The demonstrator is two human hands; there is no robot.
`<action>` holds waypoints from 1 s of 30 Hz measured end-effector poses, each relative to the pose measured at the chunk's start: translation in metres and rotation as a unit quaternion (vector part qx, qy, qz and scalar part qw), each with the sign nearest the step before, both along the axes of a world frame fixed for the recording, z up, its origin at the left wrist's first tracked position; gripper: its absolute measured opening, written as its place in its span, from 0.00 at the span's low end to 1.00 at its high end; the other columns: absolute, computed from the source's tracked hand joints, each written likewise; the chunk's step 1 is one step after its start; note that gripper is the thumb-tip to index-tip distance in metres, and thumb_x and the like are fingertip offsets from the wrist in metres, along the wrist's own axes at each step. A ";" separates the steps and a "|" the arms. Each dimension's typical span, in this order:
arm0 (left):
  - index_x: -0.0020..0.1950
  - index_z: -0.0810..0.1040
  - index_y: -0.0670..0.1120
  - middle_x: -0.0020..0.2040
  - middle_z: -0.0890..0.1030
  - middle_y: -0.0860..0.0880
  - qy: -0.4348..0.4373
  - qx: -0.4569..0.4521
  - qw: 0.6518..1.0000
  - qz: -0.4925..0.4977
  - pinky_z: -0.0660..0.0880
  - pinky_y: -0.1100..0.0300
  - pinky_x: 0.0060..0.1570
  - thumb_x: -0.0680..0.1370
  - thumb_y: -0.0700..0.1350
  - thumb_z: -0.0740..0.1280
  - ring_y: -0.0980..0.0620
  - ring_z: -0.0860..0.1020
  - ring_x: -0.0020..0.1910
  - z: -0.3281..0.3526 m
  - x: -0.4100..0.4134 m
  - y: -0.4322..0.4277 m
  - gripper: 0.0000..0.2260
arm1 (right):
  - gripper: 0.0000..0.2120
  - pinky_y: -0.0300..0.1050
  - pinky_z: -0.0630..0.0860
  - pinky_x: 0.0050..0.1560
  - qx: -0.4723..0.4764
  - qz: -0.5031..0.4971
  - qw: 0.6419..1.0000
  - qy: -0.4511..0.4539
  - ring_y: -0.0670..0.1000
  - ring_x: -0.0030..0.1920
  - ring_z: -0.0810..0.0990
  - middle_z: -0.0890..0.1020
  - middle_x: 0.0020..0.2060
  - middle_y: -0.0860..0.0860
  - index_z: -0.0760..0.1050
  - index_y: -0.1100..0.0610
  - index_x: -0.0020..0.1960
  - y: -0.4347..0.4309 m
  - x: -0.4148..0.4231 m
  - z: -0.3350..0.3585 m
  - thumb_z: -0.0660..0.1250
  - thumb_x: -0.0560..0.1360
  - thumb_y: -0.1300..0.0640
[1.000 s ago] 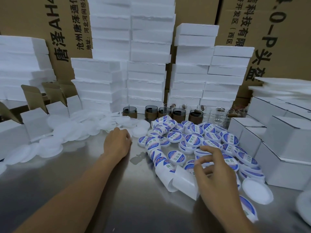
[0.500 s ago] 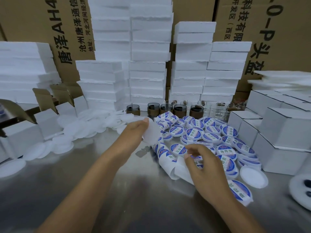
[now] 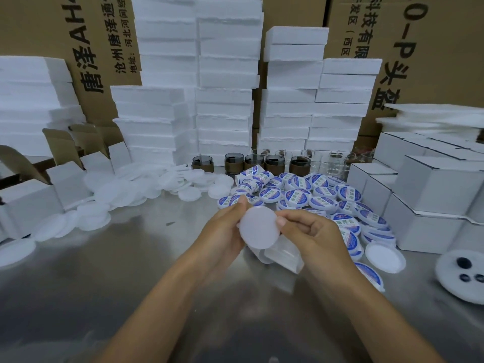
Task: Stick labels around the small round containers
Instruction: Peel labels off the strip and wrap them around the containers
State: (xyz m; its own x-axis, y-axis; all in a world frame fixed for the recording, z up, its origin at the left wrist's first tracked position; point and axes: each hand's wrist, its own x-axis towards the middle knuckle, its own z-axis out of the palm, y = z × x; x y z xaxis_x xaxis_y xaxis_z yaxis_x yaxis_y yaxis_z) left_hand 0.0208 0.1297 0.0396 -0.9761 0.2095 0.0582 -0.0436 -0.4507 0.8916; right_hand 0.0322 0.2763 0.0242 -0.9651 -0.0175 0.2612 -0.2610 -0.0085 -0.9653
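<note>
A grey steel surface (image 3: 131, 258) runs back to stacks of white foam blocks (image 3: 225, 100) and brown printed cartons (image 3: 104, 48) along the far side. In the middle, raised above the surface, a plain white round plastic container (image 3: 259, 227) sits between both hands. Its flat circular face is turned toward the camera and tipped slightly up, so its short axis points back at the viewer. The left hand (image 3: 222, 229) grips it from the left, fingers curled behind and one fingertip at the upper rim. The right hand (image 3: 317, 231) pinches the right rim with its thumb, the other fingers curled. A curled white strip of label backing (image 3: 284, 255) lies just beneath the hands. Beyond them and to the right is a heap of blue-and-white labelled containers (image 3: 301, 195), and loose white discs (image 3: 117, 189) are scattered to the left.
</note>
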 end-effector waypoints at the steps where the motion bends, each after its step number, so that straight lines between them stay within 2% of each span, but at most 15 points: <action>1: 0.40 0.72 0.42 0.41 0.77 0.43 -0.007 0.010 1.000 0.002 0.73 0.58 0.48 0.80 0.50 0.54 0.48 0.76 0.46 -0.002 -0.001 0.001 0.16 | 0.06 0.38 0.78 0.43 -0.007 -0.012 1.000 -0.005 0.46 0.44 0.83 0.85 0.41 0.47 0.83 0.49 0.40 -0.001 -0.001 -0.001 0.69 0.72 0.59; 3: 0.44 0.73 0.42 0.45 0.77 0.41 -0.021 0.022 1.000 -0.002 0.72 0.55 0.53 0.79 0.54 0.54 0.46 0.75 0.50 -0.005 -0.002 0.005 0.17 | 0.04 0.39 0.79 0.45 -0.018 -0.033 0.999 -0.007 0.47 0.45 0.83 0.85 0.40 0.47 0.82 0.51 0.41 -0.004 -0.001 -0.003 0.69 0.72 0.59; 5: 0.51 0.74 0.41 0.49 0.79 0.41 -0.012 0.008 1.000 -0.010 0.75 0.56 0.51 0.75 0.57 0.58 0.46 0.77 0.51 -0.009 -0.003 0.008 0.19 | 0.04 0.42 0.79 0.49 -0.025 -0.047 0.999 -0.002 0.49 0.45 0.83 0.85 0.40 0.48 0.82 0.52 0.42 -0.007 -0.001 -0.003 0.69 0.72 0.59; 7: 0.51 0.76 0.42 0.48 0.80 0.43 0.027 -0.019 0.999 -0.006 0.77 0.57 0.46 0.69 0.54 0.63 0.49 0.79 0.47 -0.013 -0.003 0.007 0.18 | 0.04 0.46 0.78 0.50 -0.019 -0.055 0.998 0.013 0.51 0.45 0.83 0.85 0.40 0.49 0.82 0.52 0.41 -0.009 0.000 -0.003 0.69 0.72 0.59; 10: 0.50 0.80 0.44 0.46 0.83 0.47 0.080 -0.052 0.995 -0.002 0.79 0.62 0.43 0.68 0.47 0.67 0.53 0.81 0.45 -0.017 -0.003 0.003 0.13 | 0.06 0.48 0.78 0.51 0.020 -0.059 0.997 0.047 0.52 0.45 0.82 0.85 0.40 0.48 0.82 0.49 0.41 -0.010 0.001 -0.004 0.69 0.73 0.59; 12: 0.49 0.81 0.45 0.44 0.84 0.50 0.086 -0.046 0.995 0.006 0.77 0.64 0.38 0.70 0.46 0.66 0.55 0.81 0.43 -0.017 -0.004 -0.001 0.10 | 0.06 0.44 0.76 0.50 0.068 -0.076 0.992 0.071 0.47 0.46 0.82 0.84 0.39 0.45 0.81 0.47 0.43 -0.008 -0.001 -0.008 0.66 0.75 0.56; 14: 0.45 0.82 0.46 0.40 0.83 0.54 0.075 -0.019 0.996 0.038 0.75 0.66 0.33 0.74 0.43 0.64 0.57 0.80 0.37 -0.016 -0.008 -0.005 0.06 | 0.06 0.35 0.72 0.48 0.139 -0.114 0.980 0.087 0.40 0.45 0.80 0.83 0.38 0.43 0.78 0.43 0.44 -0.005 -0.005 -0.014 0.63 0.76 0.52; 16: 0.42 0.81 0.47 0.37 0.82 0.55 0.052 0.013 0.996 0.078 0.75 0.65 0.31 0.77 0.40 0.62 0.57 0.79 0.35 -0.017 -0.013 -0.008 0.09 | 0.07 0.32 0.70 0.45 0.241 -0.137 0.955 0.103 0.37 0.47 0.77 0.82 0.42 0.41 0.77 0.42 0.47 -0.002 -0.008 -0.019 0.62 0.77 0.51; 19: 0.43 0.80 0.45 0.39 0.81 0.51 0.023 0.031 0.994 0.103 0.76 0.62 0.37 0.78 0.39 0.62 0.54 0.78 0.38 -0.020 -0.016 -0.010 0.09 | 0.10 0.45 0.72 0.50 0.349 -0.114 0.922 0.123 0.44 0.48 0.76 0.82 0.44 0.43 0.80 0.49 0.48 -0.003 -0.010 -0.024 0.60 0.77 0.50; 22: 0.44 0.80 0.44 0.39 0.81 0.47 -0.005 0.009 0.993 0.118 0.77 0.60 0.42 0.78 0.39 0.62 0.52 0.80 0.38 -0.023 -0.018 -0.008 0.08 | 0.15 0.52 0.73 0.49 0.397 -0.123 0.898 0.144 0.49 0.45 0.76 0.81 0.38 0.48 0.79 0.54 0.42 -0.003 -0.010 -0.025 0.58 0.77 0.48; 25: 0.44 0.81 0.46 0.43 0.82 0.46 -0.042 -0.036 0.988 0.148 0.76 0.56 0.48 0.79 0.39 0.62 0.49 0.79 0.44 -0.027 -0.020 -0.007 0.08 | 0.14 0.49 0.73 0.46 0.387 -0.123 0.905 0.128 0.46 0.41 0.76 0.80 0.35 0.46 0.78 0.51 0.42 -0.002 -0.009 -0.024 0.58 0.77 0.46; 27: 0.44 0.80 0.46 0.45 0.81 0.46 -0.054 -0.062 0.984 0.161 0.75 0.55 0.48 0.79 0.39 0.62 0.48 0.78 0.46 -0.028 -0.020 -0.006 0.08 | 0.10 0.45 0.72 0.43 0.401 -0.116 0.902 0.112 0.44 0.38 0.76 0.78 0.31 0.44 0.77 0.47 0.46 -0.004 -0.009 -0.023 0.59 0.77 0.45; 28: 0.44 0.80 0.46 0.46 0.81 0.45 -0.058 -0.069 0.982 0.164 0.76 0.56 0.48 0.79 0.39 0.62 0.48 0.78 0.46 -0.028 -0.019 -0.005 0.08 | 0.08 0.45 0.71 0.44 0.414 -0.117 0.897 0.105 0.44 0.39 0.76 0.78 0.31 0.44 0.76 0.45 0.50 -0.005 -0.009 -0.023 0.60 0.76 0.45; 30: 0.44 0.80 0.45 0.46 0.81 0.44 -0.066 -0.075 0.981 0.166 0.75 0.56 0.47 0.79 0.38 0.62 0.48 0.78 0.46 -0.028 -0.019 -0.004 0.08 | 0.14 0.47 0.70 0.50 0.460 -0.127 0.873 0.097 0.48 0.46 0.77 0.80 0.36 0.46 0.73 0.46 0.60 -0.008 -0.010 -0.021 0.60 0.76 0.44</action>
State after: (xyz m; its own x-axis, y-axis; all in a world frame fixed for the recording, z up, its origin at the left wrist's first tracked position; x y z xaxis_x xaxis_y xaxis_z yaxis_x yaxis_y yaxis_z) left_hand 0.0018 0.1253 0.0114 -0.9890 -0.1244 -0.0795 -0.0355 -0.3227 0.9458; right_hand 0.0224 0.2683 0.0028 -0.9074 -0.0988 0.4084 -0.3018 0.8296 -0.4697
